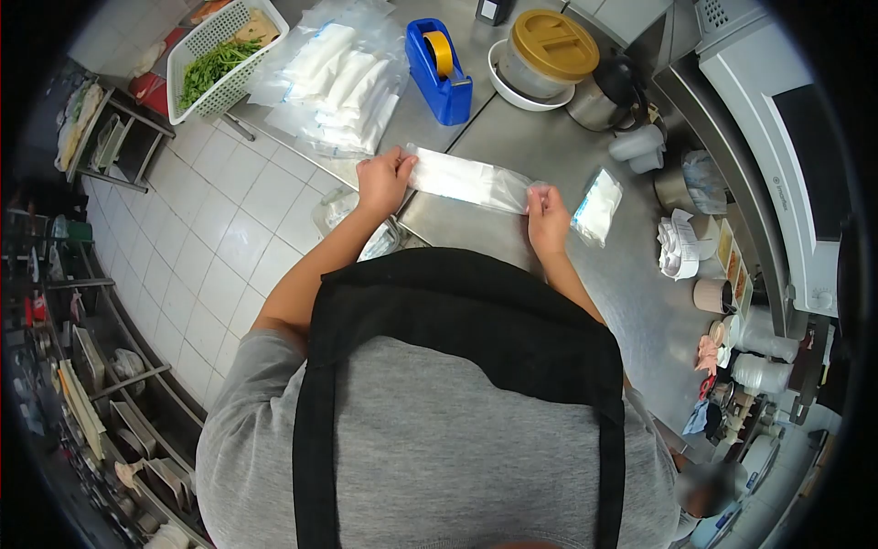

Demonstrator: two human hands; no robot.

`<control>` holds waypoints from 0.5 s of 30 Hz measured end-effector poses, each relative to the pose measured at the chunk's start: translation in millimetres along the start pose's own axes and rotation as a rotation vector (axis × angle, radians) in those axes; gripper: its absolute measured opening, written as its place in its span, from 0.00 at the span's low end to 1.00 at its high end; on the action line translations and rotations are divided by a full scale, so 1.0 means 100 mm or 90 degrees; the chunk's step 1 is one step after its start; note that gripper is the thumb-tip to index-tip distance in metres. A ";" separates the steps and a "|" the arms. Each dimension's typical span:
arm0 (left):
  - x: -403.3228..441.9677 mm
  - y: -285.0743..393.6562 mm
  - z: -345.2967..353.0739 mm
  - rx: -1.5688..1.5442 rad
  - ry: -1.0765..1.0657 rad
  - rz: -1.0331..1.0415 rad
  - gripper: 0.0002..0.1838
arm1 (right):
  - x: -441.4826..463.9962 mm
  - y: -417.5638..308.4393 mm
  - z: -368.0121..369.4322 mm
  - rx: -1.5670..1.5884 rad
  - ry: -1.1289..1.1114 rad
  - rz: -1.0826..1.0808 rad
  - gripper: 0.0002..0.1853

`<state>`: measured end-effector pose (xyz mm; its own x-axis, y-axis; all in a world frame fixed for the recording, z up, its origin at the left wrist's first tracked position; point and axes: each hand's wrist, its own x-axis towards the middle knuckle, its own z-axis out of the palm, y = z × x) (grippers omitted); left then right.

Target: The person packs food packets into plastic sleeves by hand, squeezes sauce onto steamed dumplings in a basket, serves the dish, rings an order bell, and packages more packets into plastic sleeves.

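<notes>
Steel counter (631,311), running from the upper middle to the right of the frame, with a heap of packets in clear film (334,78) spread across its upper-left part. Right of the heap, at upper centre, stands a blue tape dispenser (448,96) with a yellow roll. Below it, just above the middle of the frame, a long white packet (462,178) is stretched between the two hands; whether it touches the steel beneath cannot be told. A single packet (597,209) lies apart, right of centre. The left hand (382,183) is closed on the packet's left end, thumb against fingers; the right hand (547,220) pinches the clear film at the other end. Good handling would call for level pinches, set close to the ends, and a light, even pull: too little probably leaves creases, too much may stretch or split the film.
</notes>
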<state>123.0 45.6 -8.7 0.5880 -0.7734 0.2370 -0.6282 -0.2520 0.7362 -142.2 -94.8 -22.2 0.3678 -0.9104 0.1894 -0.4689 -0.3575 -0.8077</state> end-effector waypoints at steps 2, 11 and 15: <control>0.04 0.00 0.02 0.056 0.002 -0.008 0.11 | 0.04 -0.04 0.00 -0.050 0.013 0.016 0.10; -0.05 0.49 0.07 0.254 -0.019 0.244 0.14 | 0.18 -0.07 0.05 -0.256 0.025 0.009 0.11; -0.17 0.49 0.55 0.346 -0.174 0.288 0.27 | 0.30 0.21 0.00 -0.168 0.032 0.010 0.10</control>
<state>54.3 14.2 -12.0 0.1108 -0.9682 0.2241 -0.9824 -0.0726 0.1719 -141.2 -130.1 -33.5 0.3212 -0.9233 0.2107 -0.6699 -0.3788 -0.6386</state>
